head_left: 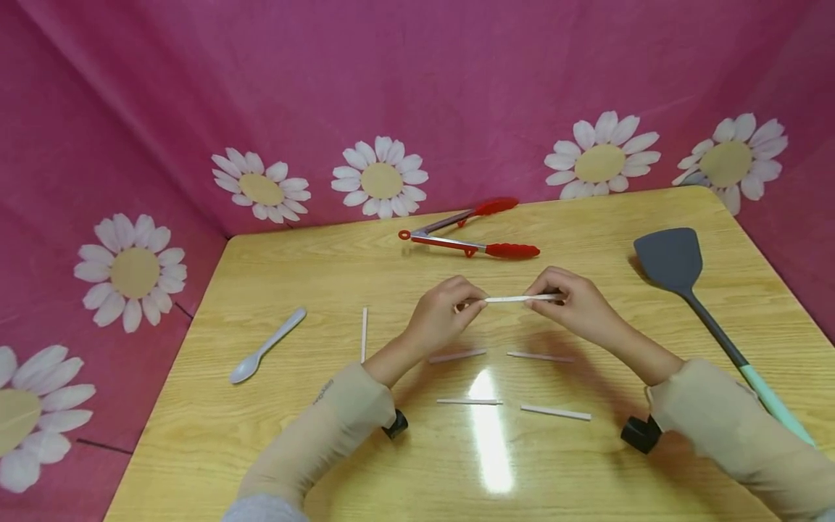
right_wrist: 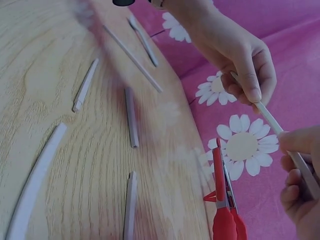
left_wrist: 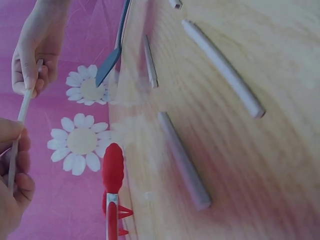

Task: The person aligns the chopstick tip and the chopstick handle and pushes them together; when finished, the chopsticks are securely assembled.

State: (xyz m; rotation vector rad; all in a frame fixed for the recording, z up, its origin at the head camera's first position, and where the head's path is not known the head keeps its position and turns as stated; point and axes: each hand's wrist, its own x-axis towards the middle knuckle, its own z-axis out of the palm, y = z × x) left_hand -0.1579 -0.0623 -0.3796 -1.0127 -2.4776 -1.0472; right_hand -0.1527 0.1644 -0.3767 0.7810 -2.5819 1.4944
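Observation:
A thin white stick [head_left: 507, 299] is held level above the table between two hands. My left hand [head_left: 443, 308] pinches its left end with thumb and fingers. On the other end, my right hand [head_left: 574, 301] grips it, the stick running back into the curled fingers. In both wrist views the stick [right_wrist: 270, 119] looks straight and whole between the thumbs, its ends partly hidden by the fingers. Below the hands lie several shorter white stick pieces, among them one piece [head_left: 470, 402] near the middle and another piece [head_left: 556, 413] to its right. A longer stick [head_left: 364, 333] lies beyond my left forearm.
Red-tipped tongs [head_left: 450, 243] lie spread at the table's back edge. A pale spoon [head_left: 267, 346] is at the left. On the right rests a dark turner [head_left: 672, 261] with a mint handle, partly behind my right sleeve. A pink flowered cloth [head_left: 457, 94] hangs behind the wooden table [head_left: 313, 275].

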